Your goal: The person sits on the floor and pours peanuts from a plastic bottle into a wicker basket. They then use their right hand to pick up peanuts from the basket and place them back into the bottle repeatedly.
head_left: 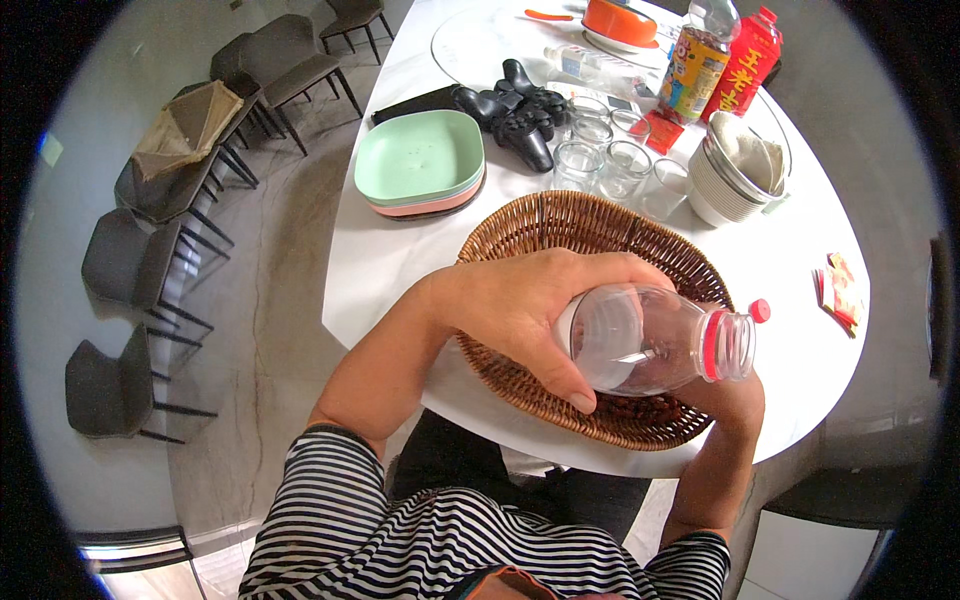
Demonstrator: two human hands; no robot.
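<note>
My left hand point(540, 305) is closed around the body of a clear plastic bottle point(640, 335). The bottle is tilted over a brown wicker basket point(590, 210), its uncapped mouth and red neck ring facing right. Liquid inside cannot be made out. Behind the bottle, my right hand point(728, 395) reaches over the basket's right side; its fingers are mostly hidden, so its hold does not show. A small red bottle cap point(760, 310) lies on the white table point(800, 400), just right of the bottle's mouth.
Stacked green and pink plates point(420, 160), black game controllers point(525, 115) and several glasses point(625, 165) stand beyond the basket. Farther right are stacked bowls point(735, 180), a yellow-labelled drink bottle point(697, 75), a red bottle point(745, 65) and red packets point(840, 295). Grey chairs point(115, 385) line the left wall.
</note>
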